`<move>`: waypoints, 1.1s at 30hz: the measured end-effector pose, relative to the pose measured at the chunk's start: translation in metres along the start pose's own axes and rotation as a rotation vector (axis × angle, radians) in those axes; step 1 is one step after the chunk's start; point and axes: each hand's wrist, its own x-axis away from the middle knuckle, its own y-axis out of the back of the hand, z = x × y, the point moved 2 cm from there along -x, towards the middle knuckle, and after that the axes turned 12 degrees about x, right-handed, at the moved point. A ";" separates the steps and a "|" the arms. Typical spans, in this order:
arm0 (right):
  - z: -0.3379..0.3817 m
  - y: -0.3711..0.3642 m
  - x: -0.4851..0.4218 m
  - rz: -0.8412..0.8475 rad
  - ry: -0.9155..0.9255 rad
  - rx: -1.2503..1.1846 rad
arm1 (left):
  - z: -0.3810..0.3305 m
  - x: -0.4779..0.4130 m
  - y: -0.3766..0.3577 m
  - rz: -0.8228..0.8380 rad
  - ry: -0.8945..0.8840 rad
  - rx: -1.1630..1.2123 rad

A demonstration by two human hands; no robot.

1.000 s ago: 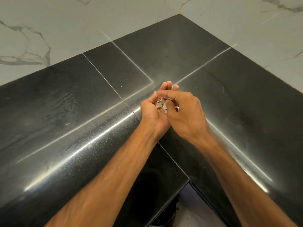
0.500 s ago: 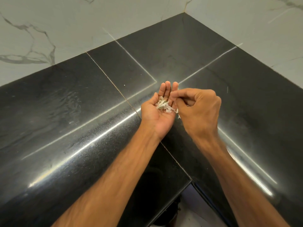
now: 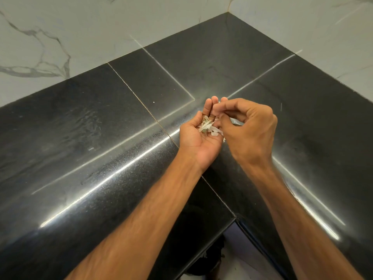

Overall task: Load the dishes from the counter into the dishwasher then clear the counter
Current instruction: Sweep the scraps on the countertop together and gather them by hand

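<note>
Centre frame, my L hand (image 3: 198, 141) lies palm-up, fingers straight, carrying pale scraps (image 3: 207, 127). R hand (image 3: 250, 128) just beside, fingers curled over them; can't tell if it pinches any. Beneath, black stone surface (image 3: 101, 138); marble wall (image 3: 80, 27) across top.

One head-worn camera looks forward and down, from close above, onto the black counter (image 3: 101, 138) corner.

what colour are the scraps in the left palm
Mostly white, with a few greenish bits; the scraps lie in the left hand, head view.
</note>
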 end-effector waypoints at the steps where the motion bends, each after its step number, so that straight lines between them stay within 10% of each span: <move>1: -0.001 0.002 -0.001 -0.016 0.002 -0.001 | 0.001 0.000 0.000 0.004 -0.007 -0.006; 16: -0.069 0.010 0.005 -0.138 -0.088 0.094 | -0.022 0.009 -0.005 0.055 -0.096 0.039; 24: -0.087 -0.040 0.021 0.377 -0.055 0.730 | -0.041 0.011 -0.011 0.070 -0.132 0.035; 28: -0.060 -0.062 0.037 0.539 0.158 0.573 | -0.046 0.012 -0.012 0.071 -0.126 0.022; 33: -0.084 -0.049 -0.015 0.343 0.001 0.348 | -0.056 0.013 -0.013 0.064 -0.148 0.016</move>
